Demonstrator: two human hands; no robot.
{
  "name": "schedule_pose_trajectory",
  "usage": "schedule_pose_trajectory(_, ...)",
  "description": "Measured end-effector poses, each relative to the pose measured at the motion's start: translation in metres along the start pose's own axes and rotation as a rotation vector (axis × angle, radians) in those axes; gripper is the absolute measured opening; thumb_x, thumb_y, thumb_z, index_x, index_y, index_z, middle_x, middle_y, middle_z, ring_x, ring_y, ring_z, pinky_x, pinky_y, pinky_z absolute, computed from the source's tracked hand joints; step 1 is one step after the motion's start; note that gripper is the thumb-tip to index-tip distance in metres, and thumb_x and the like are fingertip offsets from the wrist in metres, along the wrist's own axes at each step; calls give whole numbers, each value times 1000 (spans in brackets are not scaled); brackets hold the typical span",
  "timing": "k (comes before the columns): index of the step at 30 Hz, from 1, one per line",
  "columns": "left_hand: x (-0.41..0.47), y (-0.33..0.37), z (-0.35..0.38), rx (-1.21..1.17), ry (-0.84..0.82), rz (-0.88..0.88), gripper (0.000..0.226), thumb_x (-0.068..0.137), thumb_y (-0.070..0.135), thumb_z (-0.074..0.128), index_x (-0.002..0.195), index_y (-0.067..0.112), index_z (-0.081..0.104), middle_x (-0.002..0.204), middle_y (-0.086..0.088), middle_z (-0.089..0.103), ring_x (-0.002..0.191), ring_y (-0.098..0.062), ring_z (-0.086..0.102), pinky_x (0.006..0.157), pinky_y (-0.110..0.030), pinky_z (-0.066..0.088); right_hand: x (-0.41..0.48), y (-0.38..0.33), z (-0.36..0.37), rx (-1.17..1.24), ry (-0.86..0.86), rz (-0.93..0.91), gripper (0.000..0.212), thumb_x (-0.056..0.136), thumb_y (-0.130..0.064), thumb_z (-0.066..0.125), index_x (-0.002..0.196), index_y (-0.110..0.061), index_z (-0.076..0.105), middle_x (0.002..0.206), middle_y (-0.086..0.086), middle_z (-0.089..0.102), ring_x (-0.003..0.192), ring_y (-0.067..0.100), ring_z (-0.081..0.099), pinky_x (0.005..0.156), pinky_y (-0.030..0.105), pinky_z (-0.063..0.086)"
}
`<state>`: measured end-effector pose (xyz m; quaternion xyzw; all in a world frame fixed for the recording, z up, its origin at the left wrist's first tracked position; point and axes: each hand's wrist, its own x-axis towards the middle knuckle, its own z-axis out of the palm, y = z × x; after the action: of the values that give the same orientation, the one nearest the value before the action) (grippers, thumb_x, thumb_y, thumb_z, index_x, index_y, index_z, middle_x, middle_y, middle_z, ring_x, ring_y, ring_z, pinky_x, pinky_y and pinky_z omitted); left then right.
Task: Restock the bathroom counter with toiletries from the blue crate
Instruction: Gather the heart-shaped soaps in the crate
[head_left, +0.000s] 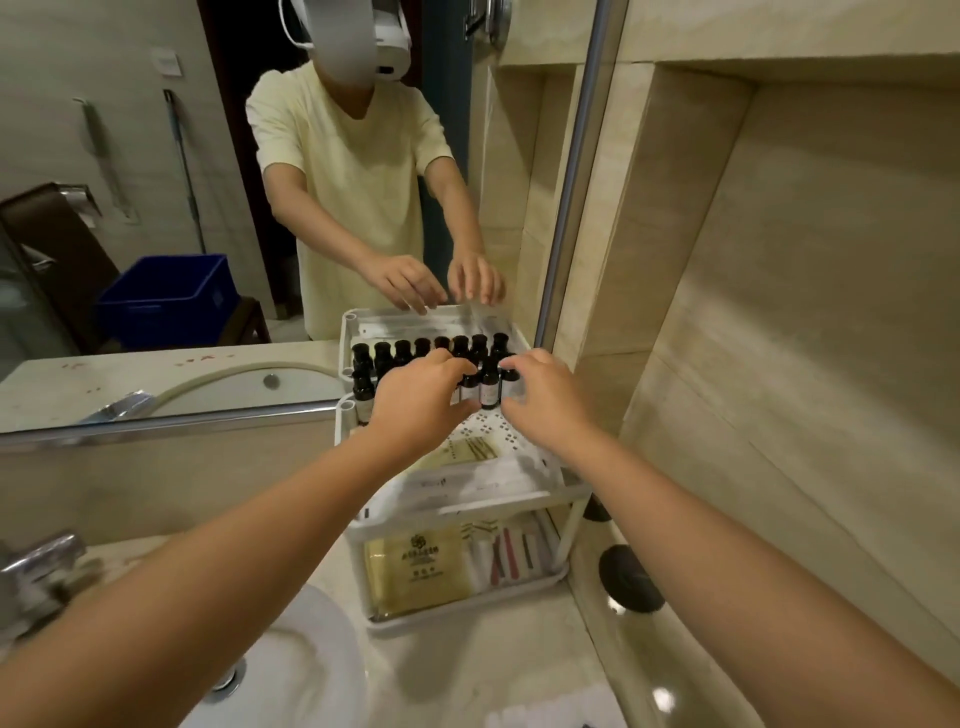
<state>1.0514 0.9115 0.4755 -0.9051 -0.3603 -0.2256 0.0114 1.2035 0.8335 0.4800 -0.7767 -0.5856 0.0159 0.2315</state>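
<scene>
A white two-tier rack (500, 506) stands on the counter against the mirror. Several small dark bottles (489, 388) with black caps stand in a row at the back of its top shelf. My left hand (418, 402) curls thumb and fingers round a bottle at the row's middle. My right hand (543, 402) curls round a bottle at the row's right end. One bottle shows between the two hands. Flat wrapped packets (467, 486) lie on the front of the top shelf. The blue crate (166, 301) appears only as a reflection in the mirror, behind me.
The lower shelf holds a yellow sachet (413, 571) and small wrapped items (506, 558). A white basin (296, 670) and chrome tap (36, 574) lie at the left. A black round object (629, 579) sits right of the rack, near the tiled wall (805, 312).
</scene>
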Motion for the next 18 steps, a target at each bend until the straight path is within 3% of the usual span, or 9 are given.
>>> schedule_pose_trajectory(5, -54, -6, -20, 1, -57, -63, 49, 90, 53, 58, 131, 28, 53, 122, 6, 58, 107, -16, 59, 77, -33, 51, -43, -30, -2, -160, -116, -38, 57, 88, -27, 60, 143, -22, 45, 144, 2, 46, 135, 24, 37, 106, 39, 38)
schedule_pose_trajectory(10, -114, -14, -43, 1, -75, -125, 52, 90, 51, 58, 133, 25, 51, 130, 5, 55, 115, -16, 55, 85, -36, 52, -89, -65, 1, -192, -188, -62, 60, 87, -26, 59, 145, -23, 43, 145, 2, 44, 134, 24, 39, 100, 39, 40)
schedule_pose_trajectory(18, -220, -20, -81, 46, -183, -276, 59, 89, 54, 58, 138, 23, 44, 137, 1, 49, 113, -20, 57, 82, -36, 50, -166, -131, 14, -228, -267, -173, 53, 86, -24, 59, 139, -22, 49, 132, 3, 52, 124, 25, 47, 96, 41, 44)
